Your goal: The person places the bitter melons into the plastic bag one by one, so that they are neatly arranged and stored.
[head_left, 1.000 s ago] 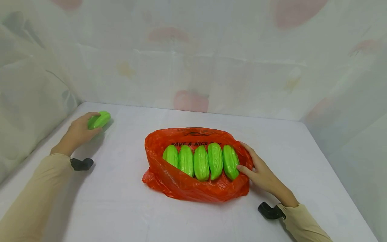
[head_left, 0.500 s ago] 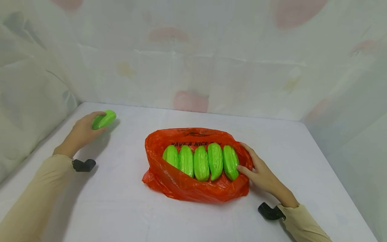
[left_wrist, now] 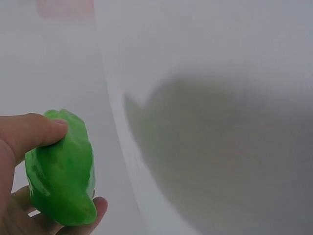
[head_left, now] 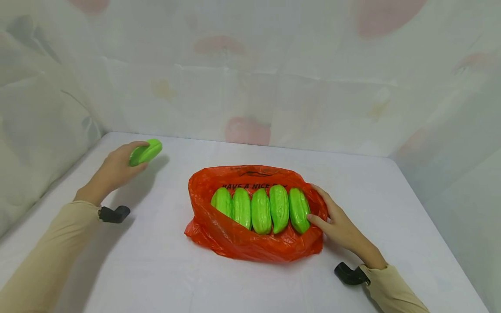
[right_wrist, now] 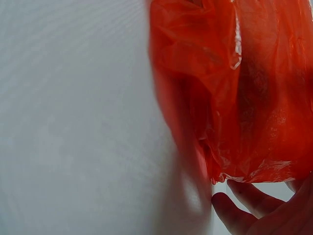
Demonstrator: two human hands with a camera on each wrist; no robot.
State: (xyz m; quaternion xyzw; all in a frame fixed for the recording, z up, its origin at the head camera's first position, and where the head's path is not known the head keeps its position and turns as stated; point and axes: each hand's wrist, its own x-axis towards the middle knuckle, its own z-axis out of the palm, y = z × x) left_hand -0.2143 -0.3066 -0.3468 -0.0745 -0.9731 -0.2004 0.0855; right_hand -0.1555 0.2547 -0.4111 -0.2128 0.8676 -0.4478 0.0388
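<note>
Green and glossy, the ridged plastic toy gourd (head_left: pixel 145 152) sits in the grip of the left hand (head_left: pixel 113 170), thumb (left_wrist: pixel 34 131) curled over its top and fingertips under it, lifted clear of the white table (head_left: pixel 156 269) at about ten o'clock from the crinkled orange plastic carrier bag (head_left: pixel 250 243); its shadow falls on the surface just beside it. In the left wrist view the gourd fills the lower left corner, pinched between thumb and fingers, with only the pale cloth and a soft grey shadow beyond. At the centre of the table the bag lies open, and five more green toy gourds (head_left: pixel 261 210) lie side by side in its mouth, touching one another. The right hand (head_left: pixel 338 226) rests at the bag's three o'clock edge, fingers fairly straight and spread, the thumb against the outermost gourd and the forefinger along the plastic rim; the right wrist view shows only the fingertips (right_wrist: pixel 234 215) below the bag's red-orange wall. Both forearms wear beige sleeves (head_left: pixel 47 256), each with a black wrist mount (head_left: pixel 114 214). Black print on the bag's inner back wall reads "HAVE A NICE", the last word hidden by a gourd. White sheeting (head_left: pixel 250 87) with faint pink and yellow blotches walls in the table from nine through twelve to three o'clock.
</note>
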